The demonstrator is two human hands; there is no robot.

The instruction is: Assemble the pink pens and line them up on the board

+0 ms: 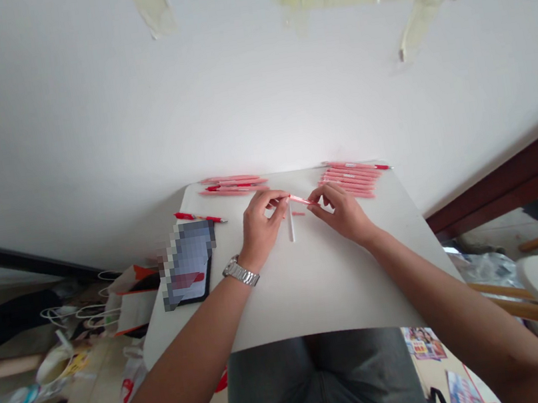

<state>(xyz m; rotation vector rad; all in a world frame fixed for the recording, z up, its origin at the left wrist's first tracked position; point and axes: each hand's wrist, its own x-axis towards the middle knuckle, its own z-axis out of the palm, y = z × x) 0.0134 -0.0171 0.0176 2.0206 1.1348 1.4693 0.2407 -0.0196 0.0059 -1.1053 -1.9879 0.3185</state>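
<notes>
- We hold a slim pink-and-red pen part (301, 200) in front of us, above the surface (323, 294), slanting between both hands.
- Our left hand (262, 221) pinches its left end between thumb and fingers; a metal watch (240, 272) circles that wrist.
- Our right hand (341, 211) grips the other end, fingertips drawn close together.
- Just beneath our fingers, a thin white tube (291, 225) lies pointing towards us, with a small pink piece (298, 213) just to its right.
- To the right, beyond our hand, we see a row of pink pens (351, 180) side by side.
- At the far left lies a smaller pen group (233, 185).
- Nearer us on the left, a red pen (201, 218) rests just beyond a partly blurred tablet (200, 265).
</notes>
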